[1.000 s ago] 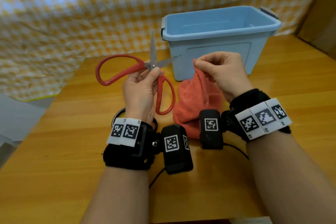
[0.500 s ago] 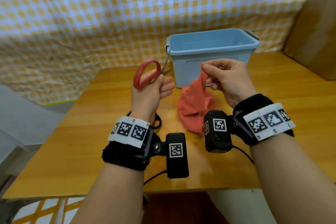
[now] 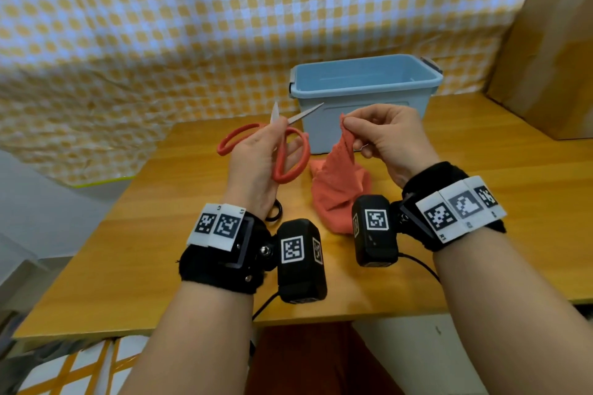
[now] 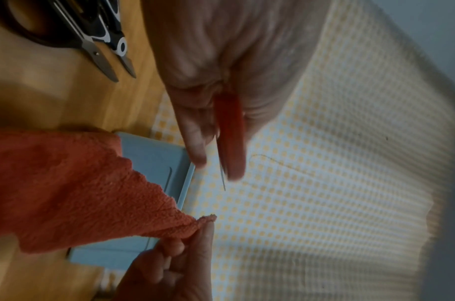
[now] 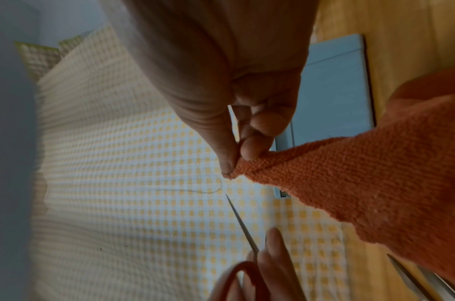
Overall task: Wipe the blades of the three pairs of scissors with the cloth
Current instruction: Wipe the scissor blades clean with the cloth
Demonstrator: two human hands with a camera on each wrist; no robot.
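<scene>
Splayed blades are now shown again by the red scissors (image 3: 282,151), gripped in the left hand (image 3: 256,163); the cloth (image 3: 337,189) is pinched by right hand (image 3: 388,138) fingers, which risk being nicked.

Wooden table (image 3: 481,202), blue bin (image 3: 362,96), black scissors (image 4: 97,40), cloth (image 3: 337,189)

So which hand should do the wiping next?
Probably the right hand: its fingers already pinch the orange cloth beside the open blades. The left hand is busy holding the red scissors.
</scene>
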